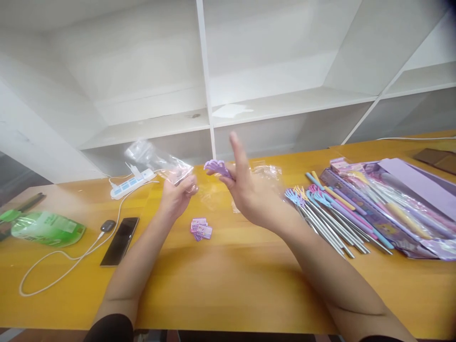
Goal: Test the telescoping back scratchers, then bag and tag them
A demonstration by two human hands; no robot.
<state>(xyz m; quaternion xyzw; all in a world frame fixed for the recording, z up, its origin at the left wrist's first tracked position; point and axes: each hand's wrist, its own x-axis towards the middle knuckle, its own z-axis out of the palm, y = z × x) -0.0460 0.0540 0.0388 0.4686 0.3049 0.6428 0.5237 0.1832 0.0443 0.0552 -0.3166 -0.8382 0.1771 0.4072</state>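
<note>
- Head view: the person's right hand (245,192) is clamped on a purple claw-shaped piece (215,166), one finger raised clear of it.
- From that grip the claw juts toward the left hand (180,194), apart from it.
- Its tines fan leftward, long axis roughly sideways; I can't tell what the palm hides.
- Left fingers pinch a clear plastic bag (162,161), which flares outward beyond them.

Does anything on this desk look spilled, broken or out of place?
Nothing looks clearly broken or spilled. The green-capped container at the left lies on its side, which seems odd, though I see no puddle around it. Crumpled clear plastic lies loose beyond the right hand, and the small cards overlap untidily.
</note>
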